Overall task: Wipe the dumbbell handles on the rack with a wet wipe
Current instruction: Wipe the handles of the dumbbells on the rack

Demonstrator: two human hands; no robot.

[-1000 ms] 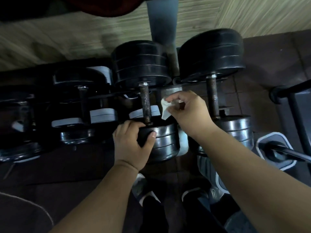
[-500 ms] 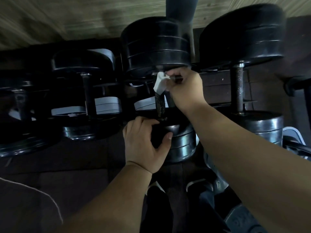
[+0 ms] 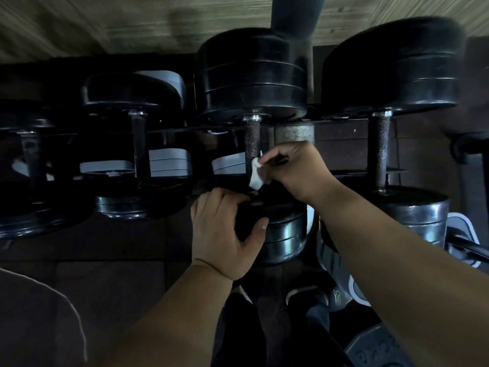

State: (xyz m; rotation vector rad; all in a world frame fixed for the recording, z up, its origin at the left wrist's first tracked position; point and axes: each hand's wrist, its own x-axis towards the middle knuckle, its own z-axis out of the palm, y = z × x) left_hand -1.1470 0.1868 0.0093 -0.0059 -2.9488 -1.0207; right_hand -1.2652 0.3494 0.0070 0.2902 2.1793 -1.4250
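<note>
— Since half a second ago, what has been moved?
— Down the middle dumbbell's handle (image 3: 251, 140), the wet wipe (image 3: 256, 176) has been drawn from the far end to the near end. It is pinched between thumb and fingers of the right hand (image 3: 296, 173) and held against the handle's lower part. The near plates (image 3: 287, 234), just below the handle, are kept gripped by the left hand (image 3: 219, 229), fingers curled over the top.
— What cannot be made out?
— The handle's lowest part is hidden behind wipe and hands. Dumbbells left of the handle are lost in shadow.
— And the handle itself?
— Knurled, dull metal is seen, with a bright collar under the black far plates (image 3: 254, 75).
</note>
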